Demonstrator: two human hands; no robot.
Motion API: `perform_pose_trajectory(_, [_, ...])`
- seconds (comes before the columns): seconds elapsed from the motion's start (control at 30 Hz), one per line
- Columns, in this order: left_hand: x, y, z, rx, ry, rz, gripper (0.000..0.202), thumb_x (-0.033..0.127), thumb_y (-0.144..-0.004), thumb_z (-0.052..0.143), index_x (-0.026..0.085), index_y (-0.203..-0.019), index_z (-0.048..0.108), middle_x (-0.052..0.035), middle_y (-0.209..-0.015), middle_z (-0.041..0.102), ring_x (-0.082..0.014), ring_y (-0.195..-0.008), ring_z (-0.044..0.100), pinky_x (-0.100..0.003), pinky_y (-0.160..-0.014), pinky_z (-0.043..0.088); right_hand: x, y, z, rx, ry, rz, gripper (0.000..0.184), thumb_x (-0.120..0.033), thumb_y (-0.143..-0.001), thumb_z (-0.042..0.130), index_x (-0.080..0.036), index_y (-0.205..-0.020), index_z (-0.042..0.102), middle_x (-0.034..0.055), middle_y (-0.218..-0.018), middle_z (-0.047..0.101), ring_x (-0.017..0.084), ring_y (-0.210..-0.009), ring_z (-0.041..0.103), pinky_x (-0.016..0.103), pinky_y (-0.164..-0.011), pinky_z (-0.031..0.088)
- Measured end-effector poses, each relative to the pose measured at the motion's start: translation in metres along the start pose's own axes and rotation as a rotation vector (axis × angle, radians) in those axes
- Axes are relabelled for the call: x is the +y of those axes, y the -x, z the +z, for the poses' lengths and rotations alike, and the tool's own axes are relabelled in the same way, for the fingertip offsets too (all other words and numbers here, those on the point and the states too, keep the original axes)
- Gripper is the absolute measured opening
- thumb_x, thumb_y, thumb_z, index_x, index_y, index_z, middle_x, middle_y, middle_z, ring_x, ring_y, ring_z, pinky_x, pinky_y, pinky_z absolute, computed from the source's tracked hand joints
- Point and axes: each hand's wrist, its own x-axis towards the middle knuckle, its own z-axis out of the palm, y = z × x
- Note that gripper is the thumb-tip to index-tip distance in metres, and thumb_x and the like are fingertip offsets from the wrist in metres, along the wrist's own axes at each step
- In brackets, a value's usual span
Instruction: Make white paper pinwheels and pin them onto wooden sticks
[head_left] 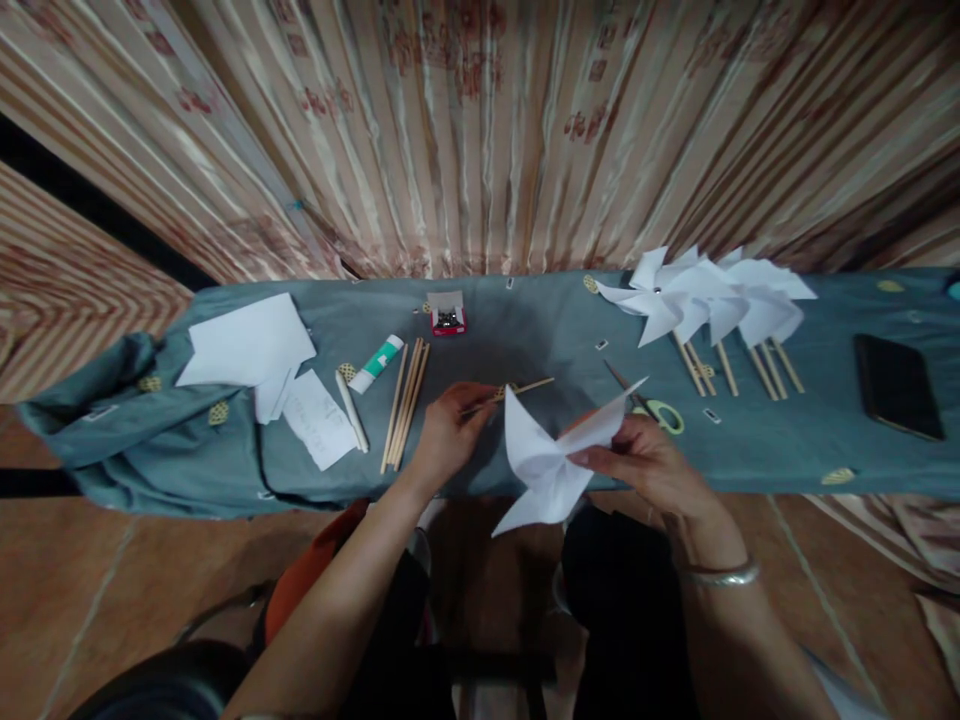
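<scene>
My right hand (645, 460) pinches a white paper pinwheel (544, 465) near its centre, thumb on the front, with the folded blades spread out over the table's front edge. My left hand (452, 432) is closed around a thin wooden stick (534, 385), whose far end points right, just behind the pinwheel. Left of that hand, several wooden sticks (406, 405) lie side by side. Green-handled scissors (664, 415) rest behind my right hand, partly hidden by it and the pinwheel.
Finished pinwheels on sticks (716, 295) overlap at the back right, near a black phone (898, 387). A small open box of pins (448, 315), a glue tube (377, 363), a white pen (352, 411) and paper sheets (251, 342) lie leftward on the green cloth (555, 310).
</scene>
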Motion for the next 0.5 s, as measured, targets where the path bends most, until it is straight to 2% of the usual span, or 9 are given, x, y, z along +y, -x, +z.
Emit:
perform_pose_trajectory(0.1, [-0.008, -0.008, 0.009, -0.018, -0.257, 0.14, 0.025, 0.018, -0.081, 0.063, 0.016, -0.104, 0.073, -0.0116, -0.112, 0.068, -0.0237, -0.105, 0.063, -0.037, -0.096, 0.048, 0.0, 0.003, 0.003, -0.138, 0.05, 0.006, 0.02, -0.038, -0.069, 0.08, -0.02, -0.078, 0.076, 0.0016, -0.073, 0.073, 0.015, -0.063, 0.064, 0.025, -0.059, 0.051])
perform_pose_trajectory(0.23, [-0.012, -0.021, 0.023, -0.071, -0.466, 0.267, 0.026, 0.016, -0.085, 0.06, 0.015, -0.108, 0.071, -0.012, -0.11, 0.068, -0.0254, -0.106, 0.059, -0.04, -0.096, 0.048, 0.003, 0.004, 0.007, -0.217, 0.069, 0.027, 0.02, -0.038, -0.074, 0.077, -0.02, -0.081, 0.075, 0.0002, -0.072, 0.071, 0.014, -0.062, 0.061, 0.023, -0.057, 0.048])
perform_pose_trajectory(0.37, [-0.018, -0.031, 0.032, -0.098, -0.586, 0.294, 0.024, 0.016, -0.084, 0.061, 0.014, -0.107, 0.071, -0.0122, -0.106, 0.067, -0.0255, -0.1, 0.059, -0.04, -0.09, 0.049, 0.003, 0.007, 0.007, -0.243, 0.065, 0.089, 0.028, -0.044, -0.073, 0.076, -0.017, -0.083, 0.074, -0.0003, -0.068, 0.067, 0.011, -0.058, 0.055, 0.021, -0.054, 0.044])
perform_pose_trajectory(0.5, [-0.021, -0.037, 0.035, -0.074, -0.581, 0.286, 0.015, 0.017, -0.085, 0.06, 0.015, -0.092, 0.074, -0.0111, -0.097, 0.067, -0.0231, -0.092, 0.06, -0.037, -0.084, 0.05, 0.002, 0.01, 0.005, -0.221, 0.104, 0.106, 0.028, -0.043, -0.074, 0.074, -0.016, -0.082, 0.073, -0.001, -0.065, 0.064, 0.01, -0.056, 0.051, 0.02, -0.052, 0.04])
